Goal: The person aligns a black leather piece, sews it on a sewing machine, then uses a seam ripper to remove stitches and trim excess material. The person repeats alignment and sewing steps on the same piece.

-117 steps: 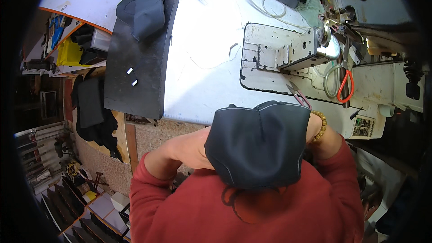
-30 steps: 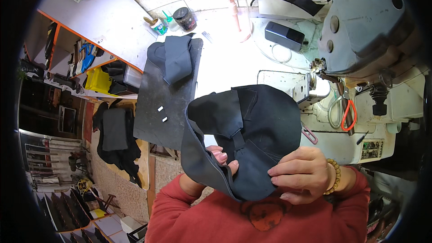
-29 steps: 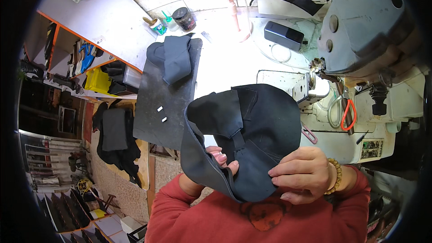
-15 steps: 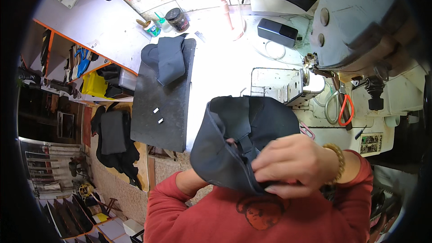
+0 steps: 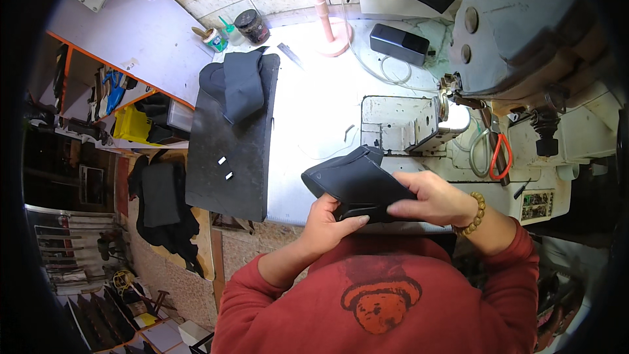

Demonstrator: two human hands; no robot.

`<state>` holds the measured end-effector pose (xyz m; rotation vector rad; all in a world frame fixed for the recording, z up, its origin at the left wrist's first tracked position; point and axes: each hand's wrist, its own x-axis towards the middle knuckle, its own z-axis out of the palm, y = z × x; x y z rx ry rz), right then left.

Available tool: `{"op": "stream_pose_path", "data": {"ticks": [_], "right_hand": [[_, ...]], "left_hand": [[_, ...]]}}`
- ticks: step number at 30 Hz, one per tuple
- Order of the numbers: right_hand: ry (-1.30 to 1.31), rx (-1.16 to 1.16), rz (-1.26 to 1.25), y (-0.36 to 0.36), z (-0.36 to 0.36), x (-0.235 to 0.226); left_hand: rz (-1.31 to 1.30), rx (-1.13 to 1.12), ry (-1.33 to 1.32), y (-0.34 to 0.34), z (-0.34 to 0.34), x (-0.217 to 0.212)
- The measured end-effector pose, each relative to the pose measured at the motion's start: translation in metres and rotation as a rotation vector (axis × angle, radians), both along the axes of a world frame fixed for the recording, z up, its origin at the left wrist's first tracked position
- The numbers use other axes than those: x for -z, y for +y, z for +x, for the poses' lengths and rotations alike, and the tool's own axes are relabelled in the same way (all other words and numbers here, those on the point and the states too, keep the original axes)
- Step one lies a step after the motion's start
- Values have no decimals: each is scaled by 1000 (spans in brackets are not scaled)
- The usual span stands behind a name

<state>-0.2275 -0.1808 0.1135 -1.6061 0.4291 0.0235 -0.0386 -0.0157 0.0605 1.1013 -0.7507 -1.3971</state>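
Between my two hands, close in front of my chest, is a black leather boot upper point(image 5: 369, 182), folded rather flat with a slit-like opening toward me. My left hand point(image 5: 325, 224) is closed on its near left edge, thumb on top. My right hand point(image 5: 438, 202), with a beaded bracelet at the wrist, grips its right end between thumb and fingers. The fingers beneath the leather are partly hidden. Just beyond the upper stands the sewing machine point(image 5: 524, 46), its white bed point(image 5: 401, 128) bare of leather.
Dark leather pieces point(image 5: 245, 85) lie on a black board point(image 5: 223, 180) at the left. Red-handled scissors point(image 5: 499, 156) rest by the machine. Farther back are a pink lamp stand point(image 5: 331, 36), a black box-shaped device point(image 5: 400, 44), a dark jar point(image 5: 251, 26) and a glue pot point(image 5: 214, 40).
The boot upper, held up and spread wide before, is now lower, turned and folded flatter. My left hand has come out from behind it; my right hand has moved to its right end.
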Motion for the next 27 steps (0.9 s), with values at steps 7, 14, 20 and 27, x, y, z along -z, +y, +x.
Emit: {"op": "stream_pose_path", "data": {"ticks": [7,14,20,27], "right_hand": [[-127,190,451,0,6,33],[-72,224,507,2,17,42],[-181,335,513,3,19,40],[-142,455,563,2,17,35]], "left_hand": [[135,-116,440,-9,23,20],[247,167,614,-19,30,8],[291,69,572,-35,38,10],[250,-118,687,-37,41,26]]}}
